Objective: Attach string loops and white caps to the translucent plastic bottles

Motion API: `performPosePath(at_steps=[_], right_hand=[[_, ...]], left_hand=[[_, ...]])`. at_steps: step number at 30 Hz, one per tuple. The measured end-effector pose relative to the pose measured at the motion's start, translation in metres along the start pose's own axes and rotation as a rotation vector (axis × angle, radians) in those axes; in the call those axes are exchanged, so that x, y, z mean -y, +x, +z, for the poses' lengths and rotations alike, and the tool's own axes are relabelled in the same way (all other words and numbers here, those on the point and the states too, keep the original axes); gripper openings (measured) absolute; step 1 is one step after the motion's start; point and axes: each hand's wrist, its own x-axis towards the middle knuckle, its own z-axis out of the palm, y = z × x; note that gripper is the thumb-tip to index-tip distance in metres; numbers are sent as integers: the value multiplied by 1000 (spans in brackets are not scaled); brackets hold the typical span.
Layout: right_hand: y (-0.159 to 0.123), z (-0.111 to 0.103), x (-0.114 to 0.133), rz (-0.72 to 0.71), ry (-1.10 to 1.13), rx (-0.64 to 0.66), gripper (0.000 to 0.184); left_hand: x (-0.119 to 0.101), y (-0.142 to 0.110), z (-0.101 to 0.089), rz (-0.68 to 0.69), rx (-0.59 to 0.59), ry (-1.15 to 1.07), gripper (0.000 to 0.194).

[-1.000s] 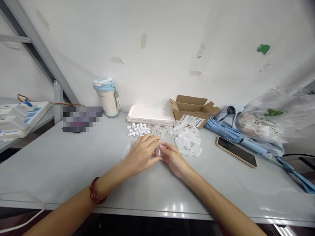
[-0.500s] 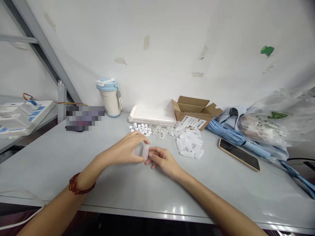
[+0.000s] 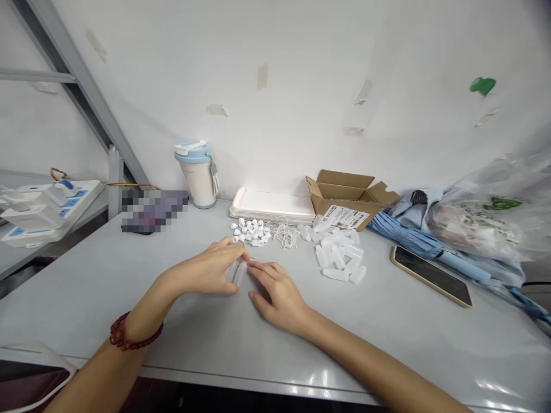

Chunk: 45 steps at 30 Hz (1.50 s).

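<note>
My left hand (image 3: 217, 268) is closed, with a small translucent plastic bottle (image 3: 240, 274) pinched between thumb and fingers, tilted just over the table. My right hand (image 3: 278, 292) lies to the right of it, thumb apart from the stretched fingers. Its fingertips touch or nearly touch the bottle's upper end. Beyond the hands lie a heap of small white caps (image 3: 253, 232) and a tangle of thin white cords (image 3: 284, 233). More translucent bottles (image 3: 338, 252) are piled to the right of these.
Behind the heaps stand a stack of white trays (image 3: 275, 205) and an open cardboard box (image 3: 340, 198). A tumbler (image 3: 198, 178) stands at the back left. On the right are a phone (image 3: 430, 276), a folded blue umbrella (image 3: 407, 235) and a plastic bag (image 3: 477, 218).
The bottle and my left hand have moved left and slightly nearer. My right hand's fingers have straightened, with its thumb now apart from them. The view has shifted slightly.
</note>
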Motion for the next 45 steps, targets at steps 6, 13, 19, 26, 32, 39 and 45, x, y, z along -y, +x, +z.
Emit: performPosePath(at_steps=[6, 13, 19, 26, 32, 39, 45], right_hand=[[-2, -2, 2, -7, 28, 56, 49], [-3, -2, 1, -16, 78, 58, 54], [-3, -2, 1, -29, 46, 80, 58], [-4, -4, 3, -33, 13, 103, 61], [-3, -3, 3, -47, 12, 107, 62], [-6, -8, 3, -63, 3, 129, 57], [-13, -46, -9, -28, -99, 228, 49]], left_hand=[[4, -1, 1, 29, 15, 20, 42], [4, -3, 2, 25, 16, 12, 43], [5, -3, 4, 65, 18, -4, 45], [5, -4, 4, 41, 18, -5, 47], [6, -4, 4, 48, -29, -11, 47], [-2, 4, 9, 105, -117, -32, 43], [-13, 27, 29, 217, -232, -28, 28]])
